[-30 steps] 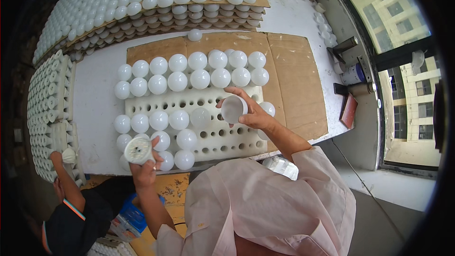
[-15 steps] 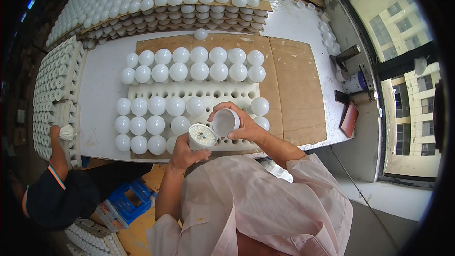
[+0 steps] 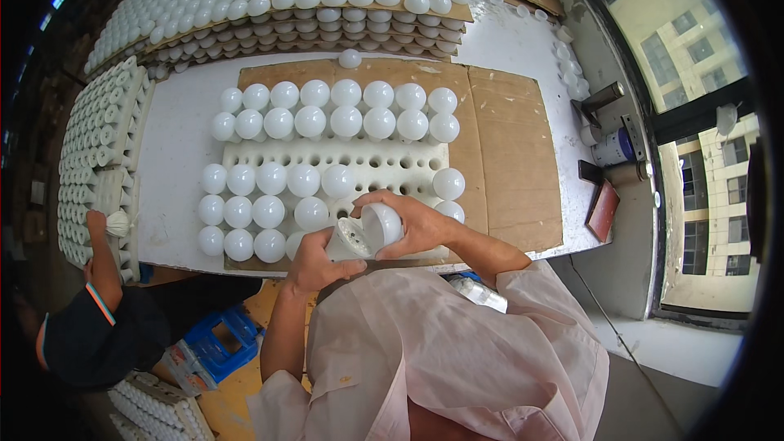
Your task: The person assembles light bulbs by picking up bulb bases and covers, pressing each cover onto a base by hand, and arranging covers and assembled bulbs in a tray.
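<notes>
My left hand (image 3: 312, 265) is closed round the white base of an LED bulb (image 3: 353, 238), whose round board with small chips faces to the right. Against that board's rim tilts a white dome cover (image 3: 380, 227), gripped by my right hand (image 3: 420, 224); a gap still shows between the two parts. Just beyond my hands lies a white foam tray (image 3: 286, 153) with rows of holes. White round bulbs (image 3: 304, 180) stand in several of its holes, in rows at the back and the front left.
Cardboard (image 3: 510, 155) lies under the tray. Stacked layers of bulbs (image 3: 269, 0) fill the back. At the left, a co-worker's hand (image 3: 96, 224) is at trays of white bases (image 3: 98, 126). A dark red box (image 3: 603, 211) and a purple-white can (image 3: 612, 147) stand by the window.
My right hand has brought the dome cover left and down onto the edge of the bulb base. The base has turned to face the cover.
</notes>
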### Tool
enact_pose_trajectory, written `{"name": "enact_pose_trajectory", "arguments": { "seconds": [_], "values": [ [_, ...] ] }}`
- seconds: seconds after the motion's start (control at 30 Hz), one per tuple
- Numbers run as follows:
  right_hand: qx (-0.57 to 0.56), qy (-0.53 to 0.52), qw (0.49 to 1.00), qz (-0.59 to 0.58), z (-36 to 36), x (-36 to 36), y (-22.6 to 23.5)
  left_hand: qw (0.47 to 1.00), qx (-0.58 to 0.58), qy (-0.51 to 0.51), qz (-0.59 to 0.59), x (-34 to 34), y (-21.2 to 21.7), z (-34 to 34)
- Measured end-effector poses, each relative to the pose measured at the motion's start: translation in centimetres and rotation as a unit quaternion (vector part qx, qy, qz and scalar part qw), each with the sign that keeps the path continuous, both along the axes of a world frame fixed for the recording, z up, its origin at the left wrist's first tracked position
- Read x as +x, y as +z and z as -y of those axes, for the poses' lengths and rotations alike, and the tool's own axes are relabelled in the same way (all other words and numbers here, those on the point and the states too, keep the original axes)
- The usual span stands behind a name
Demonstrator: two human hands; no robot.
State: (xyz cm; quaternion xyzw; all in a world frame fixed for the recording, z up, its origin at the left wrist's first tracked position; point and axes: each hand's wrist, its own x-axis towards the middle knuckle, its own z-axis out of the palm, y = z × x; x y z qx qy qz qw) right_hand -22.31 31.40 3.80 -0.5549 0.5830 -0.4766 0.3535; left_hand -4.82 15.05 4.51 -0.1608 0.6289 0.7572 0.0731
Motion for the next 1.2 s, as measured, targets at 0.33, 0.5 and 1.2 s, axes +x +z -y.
{"name": "enact_pose_trajectory", "arguments": {
  "seconds": [0.33,0.5,1.2],
  "values": [
    [0.064,0.096,0.987,-0.116,1.0,1.6,0.2,0.989,-0.139,-0.036,0.034,0.6,-1.3,0.2],
    [-0.068,-0.013,0.988,-0.14,1.6,3.3,-0.3,0.994,-0.07,-0.032,0.073,0.4,-0.6,0.1],
    [-0.007,-0.046,0.997,0.054,2.5,3.5,-2.5,0.983,0.172,-0.038,0.059,-0.4,-4.0,0.7]
  ]
}}
